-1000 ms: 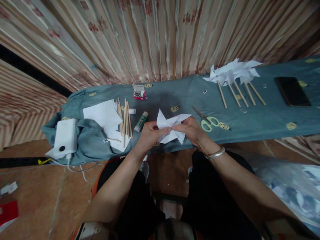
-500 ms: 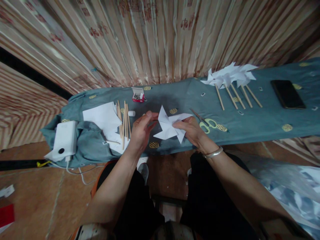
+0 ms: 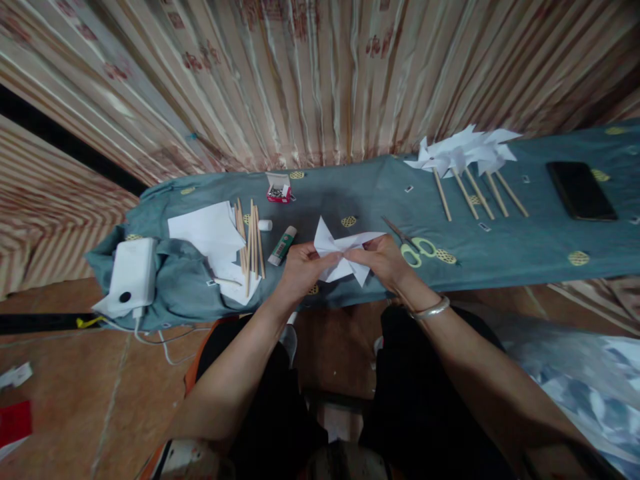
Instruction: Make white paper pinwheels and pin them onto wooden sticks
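A white paper pinwheel [image 3: 327, 241] is between my two hands, above the front edge of the cloth-covered table. My left hand [image 3: 303, 268] grips its left side, the thumb pressed near the centre. From the right, my right hand [image 3: 379, 259] pinches it, thumb also at the middle. Fingers under the paper are hidden. Just left of my left hand lies a green and white glue stick [image 3: 283, 246], with its white cap [image 3: 265, 225] apart from it. Scissors with pale green handles [image 3: 419, 251] lie beside my right hand.
Wooden sticks [image 3: 254, 243] and white paper sheets [image 3: 207, 230] lie on the left, near a white power bank [image 3: 133, 272]. Behind stands a red box of small metal pins [image 3: 279, 189]. Finished pinwheels on sticks [image 3: 463, 157] and a black phone [image 3: 581, 191] are on the right.
My left hand has moved right and taken hold of the pinwheel, thumb on its centre. The glue stick, hidden before, now shows. My right hand keeps its grip.
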Demonstrator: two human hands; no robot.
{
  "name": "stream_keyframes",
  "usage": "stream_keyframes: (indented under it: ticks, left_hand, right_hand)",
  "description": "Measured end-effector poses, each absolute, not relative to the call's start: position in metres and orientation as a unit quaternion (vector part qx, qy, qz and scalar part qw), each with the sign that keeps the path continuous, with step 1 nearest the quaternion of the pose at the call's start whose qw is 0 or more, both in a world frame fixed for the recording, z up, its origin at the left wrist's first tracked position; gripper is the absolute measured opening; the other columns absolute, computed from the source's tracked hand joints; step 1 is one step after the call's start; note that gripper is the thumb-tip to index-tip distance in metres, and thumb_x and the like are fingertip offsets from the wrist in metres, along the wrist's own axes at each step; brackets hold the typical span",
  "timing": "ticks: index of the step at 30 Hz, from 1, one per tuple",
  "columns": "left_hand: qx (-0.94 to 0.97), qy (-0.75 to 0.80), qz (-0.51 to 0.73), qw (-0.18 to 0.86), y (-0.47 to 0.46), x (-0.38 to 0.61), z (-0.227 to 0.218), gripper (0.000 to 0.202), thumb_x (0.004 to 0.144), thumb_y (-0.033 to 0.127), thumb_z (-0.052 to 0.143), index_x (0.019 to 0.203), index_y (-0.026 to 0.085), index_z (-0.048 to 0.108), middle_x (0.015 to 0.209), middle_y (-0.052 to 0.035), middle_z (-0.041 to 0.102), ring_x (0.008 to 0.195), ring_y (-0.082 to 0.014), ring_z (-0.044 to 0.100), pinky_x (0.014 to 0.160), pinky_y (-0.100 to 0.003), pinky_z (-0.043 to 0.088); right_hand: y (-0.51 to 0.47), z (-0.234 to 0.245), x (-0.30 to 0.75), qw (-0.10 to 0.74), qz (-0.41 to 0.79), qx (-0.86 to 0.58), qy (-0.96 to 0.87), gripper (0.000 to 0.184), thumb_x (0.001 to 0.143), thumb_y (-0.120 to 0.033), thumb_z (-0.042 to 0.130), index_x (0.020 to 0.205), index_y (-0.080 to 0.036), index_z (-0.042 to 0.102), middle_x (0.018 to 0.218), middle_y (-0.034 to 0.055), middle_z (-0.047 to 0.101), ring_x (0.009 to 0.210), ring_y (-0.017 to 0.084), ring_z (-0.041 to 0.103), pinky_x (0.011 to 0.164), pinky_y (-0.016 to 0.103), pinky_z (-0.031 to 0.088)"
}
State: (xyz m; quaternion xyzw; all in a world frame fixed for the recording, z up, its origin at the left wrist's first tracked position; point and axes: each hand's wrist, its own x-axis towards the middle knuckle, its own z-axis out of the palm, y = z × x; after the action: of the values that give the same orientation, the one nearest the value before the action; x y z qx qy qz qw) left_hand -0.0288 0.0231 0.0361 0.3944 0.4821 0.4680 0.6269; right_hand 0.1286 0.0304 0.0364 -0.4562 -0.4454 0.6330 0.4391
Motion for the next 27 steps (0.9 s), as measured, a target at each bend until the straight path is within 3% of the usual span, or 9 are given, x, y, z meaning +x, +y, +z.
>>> stream_keyframes:
  ticks: [7, 11, 15, 19, 24, 27]
  left_hand:
    - [0.395, 0.483, 0.468, 0.626, 0.022, -0.028, 0.032, 0.028, 0.048, 0.031, 0.088, 0.068, 0.016, 0.075, 0.067, -0.0021, 0.074, 0.059, -0.0147, 0.064, 0.061, -0.028, 0.052]
    - [0.389, 0.486, 0.473, 0.623, 0.024, -0.029, 0.035, 0.027, 0.049, 0.029, 0.087, 0.069, 0.015, 0.075, 0.067, -0.0022, 0.073, 0.058, -0.0140, 0.063, 0.061, -0.027, 0.051]
    - [0.365, 0.510, 0.548, 0.553, 0.037, -0.046, 0.047, 0.021, 0.053, 0.027, 0.085, 0.068, 0.017, 0.073, 0.067, -0.0005, 0.072, 0.060, -0.0135, 0.064, 0.063, -0.027, 0.051]
    - [0.345, 0.499, 0.615, 0.504, 0.051, -0.066, 0.059, 0.019, 0.054, 0.026, 0.083, 0.062, 0.018, 0.068, 0.063, 0.0010, 0.069, 0.065, -0.0155, 0.066, 0.067, -0.027, 0.052]
    - [0.345, 0.480, 0.643, 0.486, 0.059, -0.070, 0.065, 0.015, 0.057, 0.024, 0.080, 0.064, 0.019, 0.068, 0.061, 0.0021, 0.067, 0.071, -0.0174, 0.069, 0.073, -0.029, 0.054]
    - [0.337, 0.485, 0.645, 0.485, 0.062, -0.066, 0.066, 0.013, 0.059, 0.023, 0.079, 0.064, 0.019, 0.067, 0.063, 0.0017, 0.068, 0.074, -0.0172, 0.070, 0.074, -0.029, 0.054]
  right_hand:
    - [0.029, 0.034, 0.130, 0.419, 0.622, -0.473, -0.462, 0.020, 0.057, -0.029, 0.078, 0.072, -0.016, 0.074, 0.069, 0.0016, 0.074, 0.062, 0.016, 0.065, 0.059, 0.028, 0.051]
    - [0.032, 0.035, 0.134, 0.424, 0.626, -0.461, -0.464, 0.025, 0.056, -0.034, 0.082, 0.071, -0.018, 0.071, 0.070, 0.0010, 0.073, 0.065, 0.017, 0.065, 0.063, 0.029, 0.051]
    - [0.043, 0.042, 0.159, 0.505, 0.566, -0.475, -0.447, 0.026, 0.064, -0.044, 0.081, 0.074, -0.022, 0.070, 0.080, 0.0022, 0.073, 0.073, 0.016, 0.065, 0.074, 0.030, 0.052]
    - [0.053, 0.038, 0.187, 0.557, 0.494, -0.521, -0.419, 0.024, 0.066, -0.044, 0.080, 0.072, -0.023, 0.068, 0.076, 0.0017, 0.072, 0.068, 0.015, 0.062, 0.068, 0.029, 0.051]
    - [0.050, 0.021, 0.189, 0.503, 0.453, -0.541, -0.498, 0.022, 0.070, -0.043, 0.075, 0.072, -0.021, 0.069, 0.072, 0.0020, 0.072, 0.065, 0.015, 0.061, 0.068, 0.031, 0.050]
    - [0.045, 0.013, 0.179, 0.435, 0.357, -0.558, -0.610, 0.017, 0.079, -0.037, 0.066, 0.080, -0.021, 0.071, 0.076, 0.0024, 0.073, 0.071, 0.018, 0.064, 0.074, 0.034, 0.051]
